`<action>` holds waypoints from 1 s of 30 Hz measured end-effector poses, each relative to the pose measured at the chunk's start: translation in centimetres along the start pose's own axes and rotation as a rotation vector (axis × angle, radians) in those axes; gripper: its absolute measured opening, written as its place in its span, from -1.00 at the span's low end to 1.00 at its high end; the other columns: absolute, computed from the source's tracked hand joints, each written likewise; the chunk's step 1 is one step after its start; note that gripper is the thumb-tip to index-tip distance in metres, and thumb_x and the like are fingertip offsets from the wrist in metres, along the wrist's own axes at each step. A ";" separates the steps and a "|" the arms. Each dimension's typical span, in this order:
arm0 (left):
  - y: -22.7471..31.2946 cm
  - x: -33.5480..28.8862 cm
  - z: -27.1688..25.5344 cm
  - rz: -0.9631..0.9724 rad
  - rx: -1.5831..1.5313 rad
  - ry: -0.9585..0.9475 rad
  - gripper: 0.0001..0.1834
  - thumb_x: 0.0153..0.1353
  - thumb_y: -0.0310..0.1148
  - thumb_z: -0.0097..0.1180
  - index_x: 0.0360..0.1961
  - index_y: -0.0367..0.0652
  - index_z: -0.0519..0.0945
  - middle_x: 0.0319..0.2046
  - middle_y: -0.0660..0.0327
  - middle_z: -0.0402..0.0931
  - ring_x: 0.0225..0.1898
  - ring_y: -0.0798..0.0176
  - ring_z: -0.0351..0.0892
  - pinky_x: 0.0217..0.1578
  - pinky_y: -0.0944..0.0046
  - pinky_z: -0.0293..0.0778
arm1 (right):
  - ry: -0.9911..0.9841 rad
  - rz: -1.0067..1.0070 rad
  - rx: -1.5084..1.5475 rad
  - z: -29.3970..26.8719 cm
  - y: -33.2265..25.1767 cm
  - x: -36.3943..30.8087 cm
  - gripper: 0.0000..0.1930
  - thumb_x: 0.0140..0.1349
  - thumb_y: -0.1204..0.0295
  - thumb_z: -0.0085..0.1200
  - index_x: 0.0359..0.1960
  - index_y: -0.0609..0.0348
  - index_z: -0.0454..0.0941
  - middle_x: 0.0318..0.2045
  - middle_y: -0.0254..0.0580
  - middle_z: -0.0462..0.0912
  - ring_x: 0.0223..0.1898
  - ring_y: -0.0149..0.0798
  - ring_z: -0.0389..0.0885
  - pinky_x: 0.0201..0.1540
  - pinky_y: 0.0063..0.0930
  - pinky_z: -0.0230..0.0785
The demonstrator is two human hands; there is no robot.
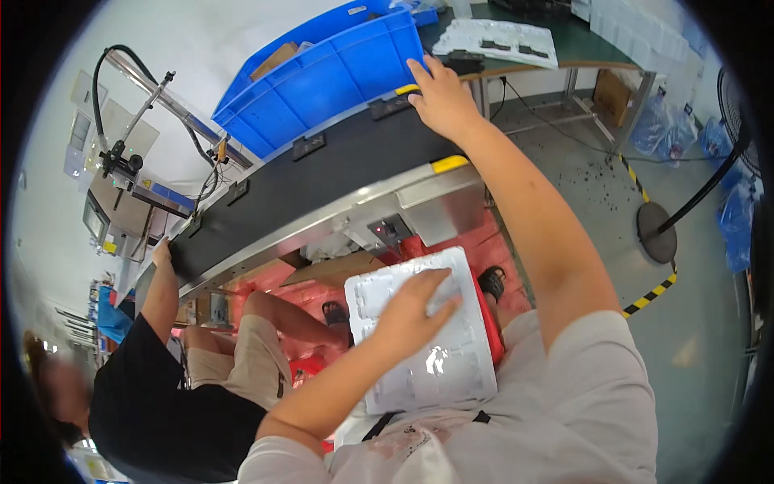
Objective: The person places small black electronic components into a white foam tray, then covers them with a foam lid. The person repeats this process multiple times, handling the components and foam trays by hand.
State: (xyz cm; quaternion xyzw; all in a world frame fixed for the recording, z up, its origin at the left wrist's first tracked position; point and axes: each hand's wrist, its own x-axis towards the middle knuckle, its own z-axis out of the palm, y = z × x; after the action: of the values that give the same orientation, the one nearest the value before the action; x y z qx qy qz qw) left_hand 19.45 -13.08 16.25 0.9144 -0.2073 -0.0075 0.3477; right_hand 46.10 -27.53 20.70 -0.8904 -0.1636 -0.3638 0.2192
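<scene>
My right hand (446, 101) reaches to the near-right end of a black conveyor belt (274, 185), fingers spread, with nothing seen in them. Just left of its fingertips lies a flat black part (390, 106) on the belt. Further along the belt lie more such parts: a middle black part (309, 147) and a far black part (237, 192). A white molded plastic tray (431, 387) with shallow pockets rests on my lap. Over the tray is my left hand (411, 319), slightly blurred, fingers apart; whether it touches the tray I cannot tell.
Behind the belt stands a large blue bin (322, 81). A green table (601, 55) at the back right bears a white tray (496, 42) with black parts. A co-worker's hand (163, 254) is at the belt's left end. A fan base (657, 232) stands on the right.
</scene>
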 end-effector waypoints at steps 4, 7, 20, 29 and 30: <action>-3.0 7.6 -9.8 0.218 -0.054 0.457 -0.82 0.19 -0.39 0.10 -0.25 -0.29 0.54 -0.25 0.01 0.55 -0.31 0.00 0.56 -0.29 0.10 0.47 | -0.714 0.203 -0.021 5.5 4.9 5.1 -0.43 0.06 0.12 0.17 0.03 0.25 0.47 -0.03 0.20 0.52 0.05 0.10 0.49 0.12 -0.15 0.32; -8.7 15.9 -13.9 0.451 0.382 0.791 -0.77 0.16 -0.51 0.06 -0.12 -0.23 0.53 -0.14 0.03 0.51 -0.11 -0.02 0.51 -0.11 0.11 0.43 | -0.551 0.300 -0.034 3.6 3.7 5.5 -0.53 -0.11 0.18 0.33 -0.23 0.27 0.57 -0.18 0.15 0.60 -0.08 0.01 0.57 -0.02 -0.20 0.39; -8.5 22.3 -13.7 0.014 0.796 0.185 -0.72 0.10 -0.32 0.07 -0.14 -0.06 0.59 -0.11 0.02 0.53 0.02 -0.04 0.47 -0.04 -0.05 0.37 | -0.418 0.388 0.817 -12.0 -6.2 -9.8 -0.77 0.15 0.44 0.15 -0.17 0.25 0.60 -0.39 -0.30 0.62 -0.44 -0.49 0.50 -0.39 -0.60 0.36; -3.9 12.5 -17.9 -0.023 -0.040 0.153 -0.71 0.11 -0.43 0.00 -0.12 -0.19 0.58 -0.21 -0.09 0.56 -0.16 -0.12 0.54 -0.10 0.01 0.42 | -0.595 0.290 0.599 1.9 -4.0 -25.9 -0.80 0.17 0.49 0.07 -0.18 0.20 0.62 -0.40 -0.20 0.56 -0.28 -0.26 0.50 -0.20 -0.42 0.33; -3.5 10.5 -18.3 -0.127 -0.226 0.109 -0.69 0.12 -0.46 -0.02 -0.10 -0.21 0.57 -0.16 -0.12 0.55 -0.12 -0.13 0.53 -0.06 0.00 0.41 | -0.605 0.273 0.553 2.2 -4.0 -26.0 -0.80 0.16 0.50 0.08 -0.18 0.18 0.63 -0.41 -0.18 0.53 -0.27 -0.22 0.48 -0.18 -0.40 0.33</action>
State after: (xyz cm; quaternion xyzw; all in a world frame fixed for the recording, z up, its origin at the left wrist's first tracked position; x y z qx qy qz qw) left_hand 33.20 -3.18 29.26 0.8798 -0.1277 -0.0030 0.4579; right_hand 27.84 -26.44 1.60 -0.8782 -0.1928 0.0035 0.4377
